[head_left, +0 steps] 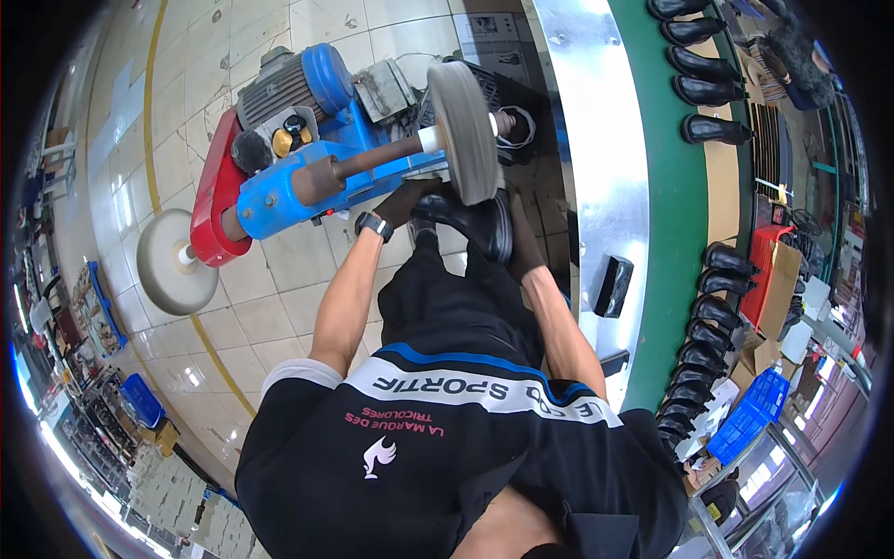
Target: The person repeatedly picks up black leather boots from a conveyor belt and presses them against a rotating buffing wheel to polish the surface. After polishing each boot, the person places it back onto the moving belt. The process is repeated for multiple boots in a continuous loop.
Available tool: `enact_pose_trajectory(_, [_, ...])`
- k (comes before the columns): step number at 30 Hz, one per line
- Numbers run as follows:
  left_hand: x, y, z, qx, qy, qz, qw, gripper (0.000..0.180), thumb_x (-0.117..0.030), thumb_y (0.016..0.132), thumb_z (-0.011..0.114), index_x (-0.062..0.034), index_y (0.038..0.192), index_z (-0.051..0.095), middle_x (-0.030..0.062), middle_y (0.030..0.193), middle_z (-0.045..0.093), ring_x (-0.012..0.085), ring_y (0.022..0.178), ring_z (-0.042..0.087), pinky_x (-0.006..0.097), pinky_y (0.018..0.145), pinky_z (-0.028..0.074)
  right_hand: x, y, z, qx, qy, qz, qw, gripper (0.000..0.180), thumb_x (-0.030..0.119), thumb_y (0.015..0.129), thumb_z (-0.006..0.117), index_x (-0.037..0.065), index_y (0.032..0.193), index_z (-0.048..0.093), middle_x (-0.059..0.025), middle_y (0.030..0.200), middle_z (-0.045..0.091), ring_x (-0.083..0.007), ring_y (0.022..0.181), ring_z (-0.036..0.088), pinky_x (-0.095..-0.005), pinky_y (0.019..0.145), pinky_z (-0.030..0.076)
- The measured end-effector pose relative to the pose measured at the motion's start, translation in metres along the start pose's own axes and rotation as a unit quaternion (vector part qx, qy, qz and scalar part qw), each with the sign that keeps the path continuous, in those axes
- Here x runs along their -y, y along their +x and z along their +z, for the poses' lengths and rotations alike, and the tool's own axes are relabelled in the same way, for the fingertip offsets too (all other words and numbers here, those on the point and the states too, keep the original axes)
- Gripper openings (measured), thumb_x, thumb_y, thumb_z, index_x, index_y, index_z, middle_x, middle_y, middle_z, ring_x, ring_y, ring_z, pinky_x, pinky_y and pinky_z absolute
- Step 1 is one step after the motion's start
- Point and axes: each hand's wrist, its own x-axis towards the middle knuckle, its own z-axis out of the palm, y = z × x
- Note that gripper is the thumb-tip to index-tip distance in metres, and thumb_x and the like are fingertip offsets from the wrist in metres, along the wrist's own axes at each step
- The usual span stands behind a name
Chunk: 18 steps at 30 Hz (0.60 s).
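A shiny black leather boot (473, 224) is held in both hands against the underside of a grey buffing wheel (463, 130). My left hand (402, 203), in a dark glove, grips the boot at its left end. On the other end, my right hand (526, 235), also dark-gloved, closes along the sole side. The wheel hides part of the boot's upper, and most of my fingertips are out of sight. The wheel sits on the shaft of a blue polishing machine (270, 198) with a red belt guard (212, 191).
A second, pale wheel (172, 261) is on the machine's left end. To my right runs a metal-edged bench (605, 121) with a green top, a black block (613, 286) on its edge and rows of black boots (703, 79). Blue crates (750, 415) stand farther right.
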Motion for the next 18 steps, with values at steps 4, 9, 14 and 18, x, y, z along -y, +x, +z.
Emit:
enact_pose_trajectory(4, [0.046,0.024,-0.02,0.002,-0.135,-0.145,0.98,0.035,-0.006,0.094,0.052,0.0013,0.127,0.057,0.014,0.121,0.066,0.0203,0.109,0.063,0.033,0.098,0.048,0.009,0.018,0.027,0.018,0.064,0.072,0.995,0.051,0.052,0.1,0.041,0.015,0.132,0.052,-0.005,0.123,0.063,-0.0218,0.104,0.063,-0.0418,0.093,0.051])
enact_pose_trajectory(9, [0.069,0.022,-0.043,0.089,0.329,-0.015,0.94,0.042,0.004,0.088,0.051,-0.0023,0.128,0.058,0.013,0.123,0.065,0.0204,0.113,0.061,0.034,0.098,0.048,-0.015,0.086,-0.016,0.092,-0.596,-0.099,0.792,0.058,0.064,0.082,0.051,0.021,0.12,0.056,-0.0024,0.117,0.064,-0.0229,0.112,0.056,-0.0391,0.1,0.044])
enact_pose_trajectory(14, [0.048,0.018,-0.053,0.192,0.478,-0.071,0.854,0.042,-0.014,0.078,0.064,-0.0125,0.12,0.066,0.0162,0.113,0.068,0.031,0.105,0.065,0.038,0.092,0.051,-0.009,0.139,-0.031,0.18,-0.769,0.005,0.613,0.063,0.063,0.072,0.062,0.021,0.119,0.057,-0.0029,0.121,0.062,-0.0234,0.118,0.052,-0.0367,0.105,0.041])
enact_pose_trajectory(18, [0.039,0.013,-0.046,0.225,0.533,-0.088,0.811,0.04,-0.015,0.078,0.065,-0.0098,0.118,0.066,0.0181,0.111,0.069,0.0314,0.101,0.067,0.039,0.087,0.051,0.008,0.128,-0.028,0.078,-0.662,0.01,0.745,0.068,0.064,0.075,0.062,0.015,0.122,0.057,-0.0095,0.12,0.063,-0.0251,0.112,0.057,-0.038,0.1,0.044])
